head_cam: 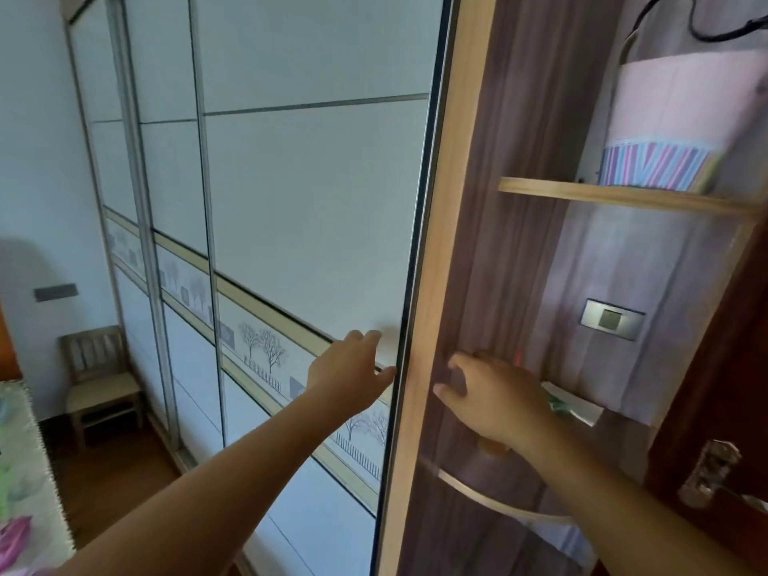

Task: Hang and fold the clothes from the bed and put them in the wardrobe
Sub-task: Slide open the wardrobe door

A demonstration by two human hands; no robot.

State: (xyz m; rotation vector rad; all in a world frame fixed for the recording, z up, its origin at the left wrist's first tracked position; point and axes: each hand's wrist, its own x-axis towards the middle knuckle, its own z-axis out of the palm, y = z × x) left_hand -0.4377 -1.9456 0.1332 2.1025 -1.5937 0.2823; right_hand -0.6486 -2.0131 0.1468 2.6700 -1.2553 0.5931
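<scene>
Left hand point(353, 367): released, fingers straight, tips pressing the wardrobe's white sliding door point(311, 201) right at its dark edge.
Right hand point(498, 401): spread loose on the brown wood panel point(498, 201), grasping nothing.
Bed point(20, 451): floral-covered corner, bottom left, well apart from both hands.
Shelf point(602, 195): up right, carrying a pink striped bundle point(673, 118).
Chair point(99, 388): far left, against the wall.

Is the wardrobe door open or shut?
Shut: the door lies against the frame, with no interior showing. The left hand touches its edge.
</scene>
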